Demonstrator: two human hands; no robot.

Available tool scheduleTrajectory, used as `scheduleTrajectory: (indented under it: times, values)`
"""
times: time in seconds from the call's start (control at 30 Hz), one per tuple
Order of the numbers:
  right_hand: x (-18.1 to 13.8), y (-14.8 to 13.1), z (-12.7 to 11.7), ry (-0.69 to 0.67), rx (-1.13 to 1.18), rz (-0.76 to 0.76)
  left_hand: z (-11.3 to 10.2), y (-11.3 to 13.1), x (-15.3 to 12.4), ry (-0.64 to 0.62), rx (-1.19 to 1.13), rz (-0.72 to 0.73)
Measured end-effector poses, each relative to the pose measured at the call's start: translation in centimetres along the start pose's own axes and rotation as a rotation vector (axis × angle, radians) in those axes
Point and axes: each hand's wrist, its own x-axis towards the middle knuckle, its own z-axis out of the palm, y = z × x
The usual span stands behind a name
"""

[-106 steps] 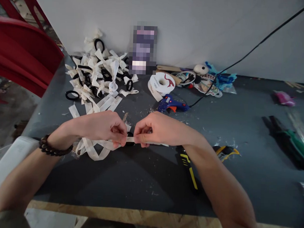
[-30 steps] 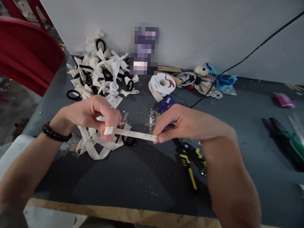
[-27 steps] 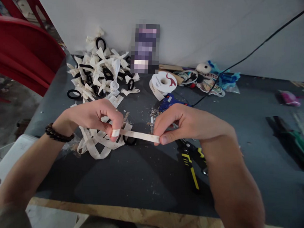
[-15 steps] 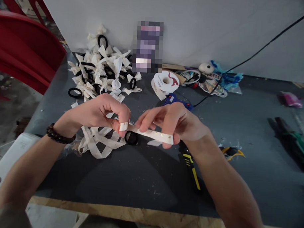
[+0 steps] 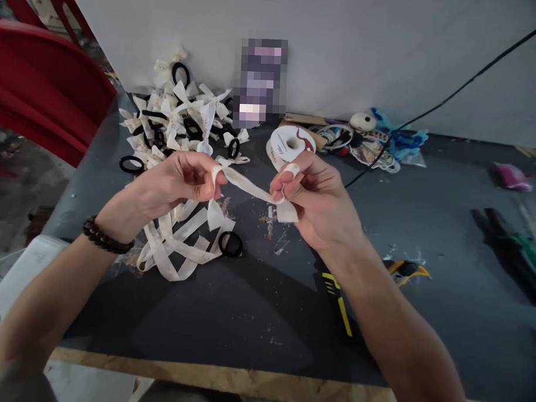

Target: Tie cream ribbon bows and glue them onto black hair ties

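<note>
A strip of white ribbon (image 5: 246,182) stretches between my two hands above the table. My left hand (image 5: 181,177) pinches it near one end, and that end hangs below the fingers. At the other side my right hand (image 5: 312,194) grips the ribbon between thumb and fingers, with a short tail drooping under them. A black hair tie (image 5: 230,244) lies on the table below the strip. Beside it, under my left hand, are loose cut ribbon lengths (image 5: 178,268). Farther back stands a ribbon spool (image 5: 292,142) with a white label.
Hair ties with white bows (image 5: 178,121) are heaped at the back left. A yellow-and-black tool (image 5: 338,303) lies by my right forearm, with green-handled pliers (image 5: 521,257) at far right. A black cable (image 5: 465,79) crosses the back; a red chair (image 5: 43,87) stands left.
Both hands have risen, moving away from the table's front edge. The ribbon, earlier drawn straight along the right fingers, now sags slightly between the hands with both ends hanging.
</note>
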Motion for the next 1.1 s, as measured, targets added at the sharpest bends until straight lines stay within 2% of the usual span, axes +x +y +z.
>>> scheduleTrajectory:
  times: [0.17, 0.27, 0.4, 0.6, 0.9, 1.1]
  values:
    - [-0.2, -0.2, 0.4, 0.011, 0.009, 0.075, 0.8, -0.7, 0.1, -0.039, -0.085, 0.054]
    - [-0.3, -0.2, 0.7, 0.027, 0.035, 0.097, 1.5, -0.6, 0.2, -0.016, -0.156, 0.086]
    - [-0.5, 0.0, 1.3, -0.001, 0.067, 0.107, 2.7, -0.9, 0.3, 0.027, -0.219, 0.122]
    - [-1.0, 0.2, 2.1, -0.082, 0.109, 0.137, 3.8, -1.9, 0.0, 0.000, -0.209, 0.201]
    - [-0.7, 0.5, 2.1, -0.054, 0.109, 0.185, 5.1, -1.4, -0.3, 0.036, -0.200, 0.030]
    - [-0.8, 0.4, 2.1, -0.067, 0.167, 0.225, 4.0, -0.7, -0.4, -0.066, -0.140, 0.013]
